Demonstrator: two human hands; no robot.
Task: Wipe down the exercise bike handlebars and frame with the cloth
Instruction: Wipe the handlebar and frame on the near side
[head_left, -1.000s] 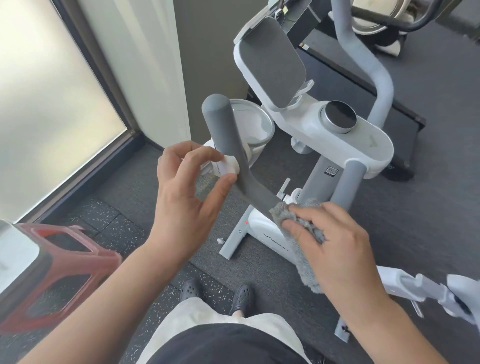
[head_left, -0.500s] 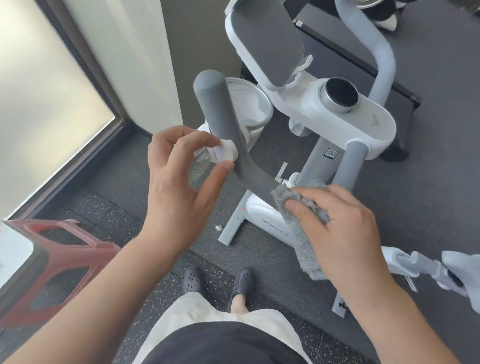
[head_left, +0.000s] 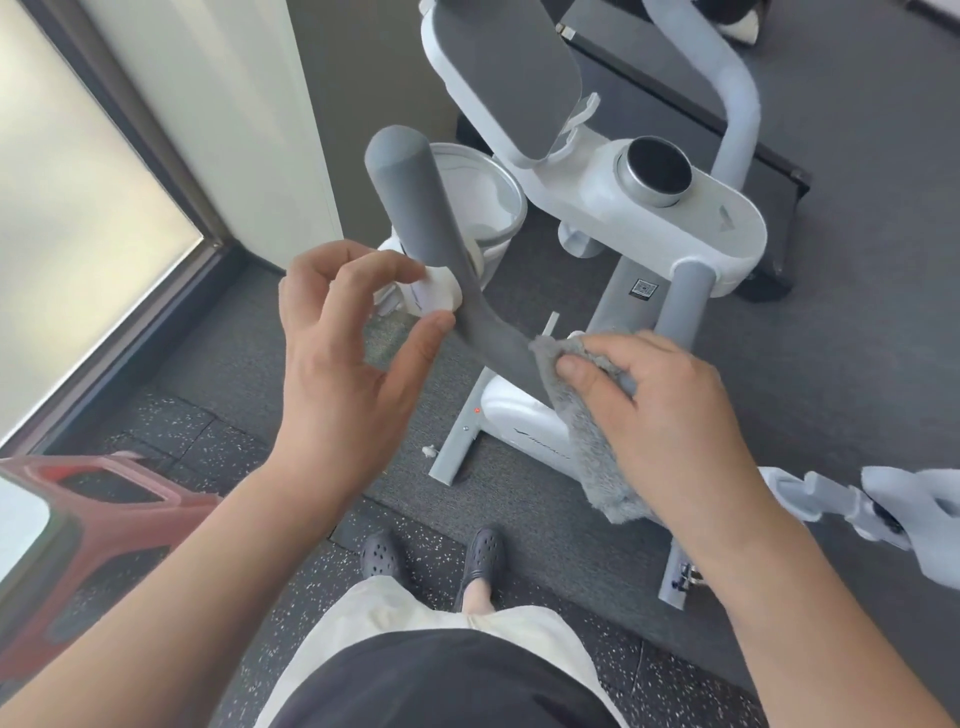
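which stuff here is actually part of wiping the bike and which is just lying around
Part of the job:
- grey cloth, held in the right hand
- left handlebar, with the left hand open beside it
- right handlebar
- bike frame

Just lying about:
- white bucket
- red stool
- treadmill

Both bare forearms reach forward, the left hand (head_left: 343, 374) raised with fingers loosely curled and spread, thumb tip out to the right and holding nothing, while the right hand (head_left: 670, 415) is palm down, fingers bent, clenched around a cloth (head_left: 592, 447).
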